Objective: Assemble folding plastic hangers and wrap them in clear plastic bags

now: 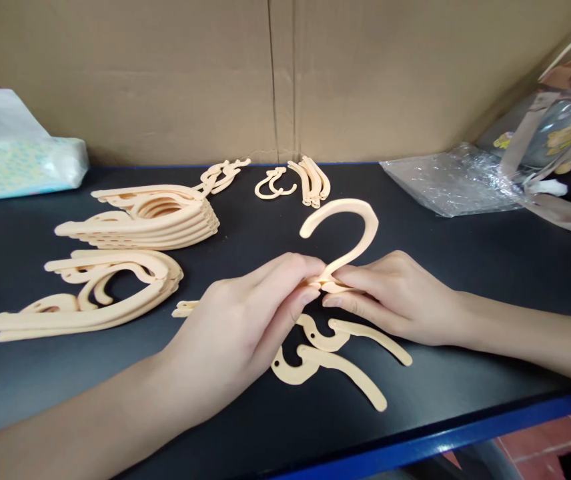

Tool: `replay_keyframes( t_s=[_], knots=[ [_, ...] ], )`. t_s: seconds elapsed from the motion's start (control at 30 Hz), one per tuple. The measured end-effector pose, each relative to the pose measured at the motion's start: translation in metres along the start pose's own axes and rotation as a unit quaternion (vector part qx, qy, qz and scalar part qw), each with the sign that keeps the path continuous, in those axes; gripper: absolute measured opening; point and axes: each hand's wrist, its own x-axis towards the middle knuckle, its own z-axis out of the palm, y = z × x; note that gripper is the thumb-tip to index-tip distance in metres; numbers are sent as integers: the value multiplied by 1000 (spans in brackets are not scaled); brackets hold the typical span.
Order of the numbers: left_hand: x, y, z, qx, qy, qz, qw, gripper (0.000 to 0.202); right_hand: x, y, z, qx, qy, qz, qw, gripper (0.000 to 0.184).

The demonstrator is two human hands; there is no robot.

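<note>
Between both hands a cream plastic hanger (365, 223) stands with its hook upward, curving to the left. My left hand (250, 313) pinches it at the base of the hook, from the left. From the right, my right hand (385, 293) grips the same base, thumb below and fingers above. The hanger's arms are mostly hidden by the hands. Below the hands lie loose cream hanger pieces (350, 370), curved arms with hooked ends. Another piece (185, 308) shows partly from behind my left hand.
At left lie a stack of folded cream hangers (165, 227) and a smaller stack (130, 307). Hook pieces (270, 187) and curved arms (313, 183) lie near the cardboard wall (190, 80). A tissue pack (25, 160), clear plastic bag (450, 180) and transparent bottle (560, 133) flank them.
</note>
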Motion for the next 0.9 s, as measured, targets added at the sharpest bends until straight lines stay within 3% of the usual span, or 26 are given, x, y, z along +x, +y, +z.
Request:
replay_keyframes(
  t_s=[0.13, 0.3, 0.47, 0.6, 0.73, 0.9],
  knots=[
    [-1, 0, -2, 15, -24, -33, 999, 16, 0, 1, 1, 11, 30, -17, 999, 29],
    [-1, -3, -5, 49, -20, -22, 998, 32, 1, 2, 0, 58, 125, -46, 989, 22],
    [0, -6, -9, 70, -17, -18, 997, 35, -1, 5, 0, 159, 188, 26, 969, 13],
    [1, -6, -13, 95, -15, -19, 995, 32, 1, 8, 2, 282, 247, 57, 925, 19],
    [1, -4, -17, 132, 3, -13, 991, 28, 2, 7, 0, 336, 310, 57, 888, 28],
    [-2, -5, -16, 137, 2, -25, 990, 26, 3, 10, -1, 300, 331, 36, 894, 37]
  ],
)
